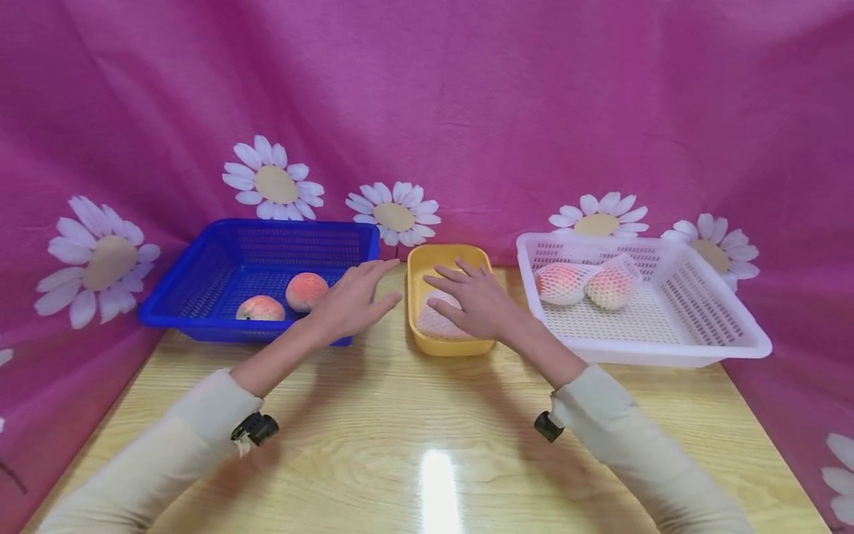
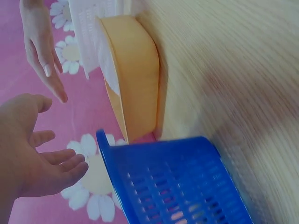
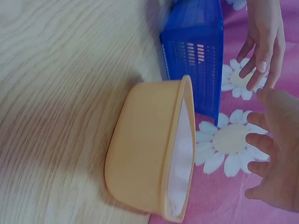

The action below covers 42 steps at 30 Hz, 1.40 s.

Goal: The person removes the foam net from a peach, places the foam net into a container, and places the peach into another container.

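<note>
My left hand (image 1: pixel 352 302) hovers by the right end of the blue basket (image 1: pixel 200 324), fingers spread loosely and holding nothing. Two bare peaches, one (image 1: pixel 307 291) partly behind that hand and another (image 1: pixel 261 308) near the front rim, lie in the basket. Over the yellow container (image 1: pixel 445 346) is my right hand (image 1: pixel 479 302), its fingers apart with nothing in them. White foam netting (image 1: pixel 437 322) lies inside the container, partly hidden by the right hand. In the right wrist view, the right-hand fingers (image 3: pixel 259 142) are above the container's rim level.
A white basket (image 1: pixel 700 354) stands on the right, holding two peaches in white foam nets, one on the left (image 1: pixel 560 283) and one beside it (image 1: pixel 610 286). All three containers stand on a wooden table (image 1: pixel 373 430) against a pink flowered cloth (image 1: pixel 467 111).
</note>
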Motion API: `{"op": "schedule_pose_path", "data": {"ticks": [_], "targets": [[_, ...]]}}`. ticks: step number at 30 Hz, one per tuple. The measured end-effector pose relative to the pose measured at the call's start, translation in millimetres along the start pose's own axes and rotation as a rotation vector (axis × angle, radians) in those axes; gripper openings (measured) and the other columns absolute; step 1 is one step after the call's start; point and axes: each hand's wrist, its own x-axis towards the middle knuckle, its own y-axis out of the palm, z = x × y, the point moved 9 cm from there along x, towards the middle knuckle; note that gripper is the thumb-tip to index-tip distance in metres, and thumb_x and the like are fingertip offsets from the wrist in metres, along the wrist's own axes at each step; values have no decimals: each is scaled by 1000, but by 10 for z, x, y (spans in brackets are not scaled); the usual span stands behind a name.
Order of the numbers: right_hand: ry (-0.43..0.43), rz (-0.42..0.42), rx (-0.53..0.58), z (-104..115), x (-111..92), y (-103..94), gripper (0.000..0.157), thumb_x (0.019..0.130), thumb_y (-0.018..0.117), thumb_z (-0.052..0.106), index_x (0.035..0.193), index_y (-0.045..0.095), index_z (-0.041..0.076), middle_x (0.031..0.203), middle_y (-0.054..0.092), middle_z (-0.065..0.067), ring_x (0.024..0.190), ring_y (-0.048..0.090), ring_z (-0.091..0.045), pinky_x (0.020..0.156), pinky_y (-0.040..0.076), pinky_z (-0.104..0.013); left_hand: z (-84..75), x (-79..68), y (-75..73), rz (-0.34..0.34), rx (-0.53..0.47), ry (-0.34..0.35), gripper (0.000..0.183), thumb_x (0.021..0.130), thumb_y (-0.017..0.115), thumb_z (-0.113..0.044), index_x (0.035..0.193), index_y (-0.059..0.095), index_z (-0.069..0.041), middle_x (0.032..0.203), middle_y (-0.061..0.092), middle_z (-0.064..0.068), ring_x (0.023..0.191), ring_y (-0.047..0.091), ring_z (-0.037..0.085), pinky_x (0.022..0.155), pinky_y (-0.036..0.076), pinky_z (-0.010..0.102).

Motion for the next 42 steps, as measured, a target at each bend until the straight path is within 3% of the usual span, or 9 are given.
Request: {"op": "schedule_pose_path", "data": {"ticks": [16, 25, 30, 36, 42], "targets": [[113, 25, 9, -424, -182, -94, 52, 104, 49, 43, 149, 49, 17, 154, 42, -10, 146, 22, -40, 112, 15, -69, -443, 206, 333, 48, -38, 78, 57, 100, 61, -33, 150, 44, -12, 147, 49, 14, 135, 44, 34, 106, 40, 54], [149, -6, 17, -637, -292, -124, 51, 104, 49, 40, 149, 49, 14, 152, 44, -12, 144, 26, -43, 108, 18, -73, -644, 301, 523, 79, 10, 136, 55, 101, 58, -35, 150, 46, -12, 146, 49, 13, 133, 45, 34, 104, 43, 51], [156, -20, 0, -765, -338, -148, 50, 104, 50, 37, 147, 51, 11, 151, 45, -16, 141, 29, -46, 111, 20, -69, -742, 337, 625, 99, 18, 157, 55, 101, 59, -34, 150, 46, -12, 145, 49, 15, 132, 46, 35, 104, 43, 52], [172, -11, -14, -927, -409, -163, 49, 105, 51, 33, 147, 50, 8, 151, 44, -16, 141, 30, -47, 109, 26, -67, -875, 360, 731, 88, 45, 218, 54, 100, 60, -35, 148, 48, -11, 144, 50, 16, 131, 48, 34, 106, 42, 48], [200, -11, 0, -1075, -483, -172, 49, 105, 50, 32, 146, 50, 6, 150, 44, -18, 138, 32, -50, 109, 27, -67, -958, 381, 835, 92, 76, 228, 53, 100, 59, -38, 148, 49, -16, 145, 50, 14, 131, 48, 31, 104, 43, 49]]}}
